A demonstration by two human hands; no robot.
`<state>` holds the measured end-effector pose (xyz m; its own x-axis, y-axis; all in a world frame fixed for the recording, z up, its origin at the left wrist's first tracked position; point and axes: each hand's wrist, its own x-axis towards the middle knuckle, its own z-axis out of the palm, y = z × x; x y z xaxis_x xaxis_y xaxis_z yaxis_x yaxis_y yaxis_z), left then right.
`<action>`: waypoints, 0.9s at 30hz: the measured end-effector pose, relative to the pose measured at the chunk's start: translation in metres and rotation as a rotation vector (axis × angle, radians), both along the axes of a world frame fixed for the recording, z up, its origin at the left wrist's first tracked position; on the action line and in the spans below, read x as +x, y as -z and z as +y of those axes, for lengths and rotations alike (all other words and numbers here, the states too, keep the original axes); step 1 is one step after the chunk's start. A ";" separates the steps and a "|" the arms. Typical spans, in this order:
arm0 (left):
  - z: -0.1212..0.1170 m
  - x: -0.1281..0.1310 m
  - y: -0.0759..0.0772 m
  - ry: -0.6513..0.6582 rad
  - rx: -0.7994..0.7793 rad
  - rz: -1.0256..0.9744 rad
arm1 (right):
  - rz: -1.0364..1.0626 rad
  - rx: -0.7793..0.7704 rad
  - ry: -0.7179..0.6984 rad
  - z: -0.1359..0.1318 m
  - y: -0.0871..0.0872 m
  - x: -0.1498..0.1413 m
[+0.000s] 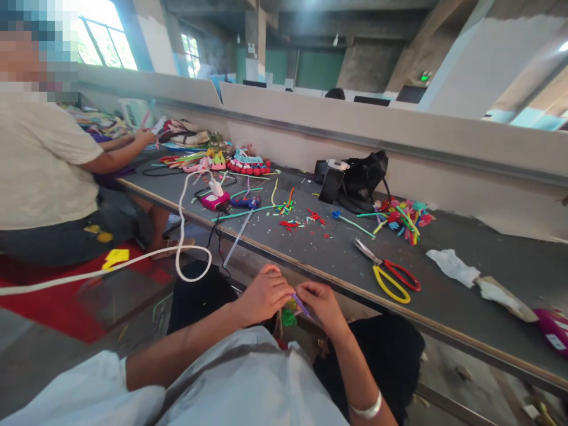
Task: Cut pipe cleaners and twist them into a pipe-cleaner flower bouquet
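Observation:
Over my lap, just in front of the table edge, my left hand (pixel 265 296) and my right hand (pixel 323 305) are close together. A purple pipe cleaner (pixel 302 304) runs between them, its ends partly hidden. The left fingers are closed around one end, and the right thumb and fingers pinch it from the other side. Below the hands a green piece (pixel 289 318) shows near my lap, too small to name. Scissors (pixel 386 273) with one yellow and one red handle lie on the table to the right of my hands.
Cut red bits (pixel 290 225), pipe cleaners and a blue glue gun (pixel 247 202) lie on the dark table (pixel 465 236). A white cable (pixel 133 258) loops at the left. Further right are a bunch of colourful flowers (pixel 406 218) and a black bag (pixel 366 174). A co-worker (pixel 44 160) sits left.

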<state>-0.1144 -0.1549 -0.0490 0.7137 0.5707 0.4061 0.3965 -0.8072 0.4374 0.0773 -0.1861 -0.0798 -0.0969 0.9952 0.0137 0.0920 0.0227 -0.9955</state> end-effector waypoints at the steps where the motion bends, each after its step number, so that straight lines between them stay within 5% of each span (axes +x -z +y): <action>1: 0.000 0.000 0.000 0.000 -0.008 -0.019 | 0.009 -0.012 -0.011 0.000 0.000 0.001; 9: 0.001 0.002 -0.010 0.002 -0.211 -0.066 | -0.064 0.069 0.061 0.002 0.006 0.000; 14: 0.004 0.001 -0.002 -0.180 -0.241 -0.111 | -0.217 0.304 0.264 0.002 0.006 0.005; 19: 0.008 0.001 0.005 -0.371 -0.548 -0.203 | -0.401 0.549 0.220 -0.005 -0.001 0.000; 27: 0.006 0.007 0.006 -0.410 -1.005 -0.499 | -0.602 0.668 0.165 -0.005 0.003 -0.011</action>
<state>-0.1072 -0.1486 -0.0552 0.2947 0.9401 -0.1716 0.1514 0.1313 0.9797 0.0665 -0.1912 -0.0828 -0.1317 0.8002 0.5850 0.6444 0.5176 -0.5629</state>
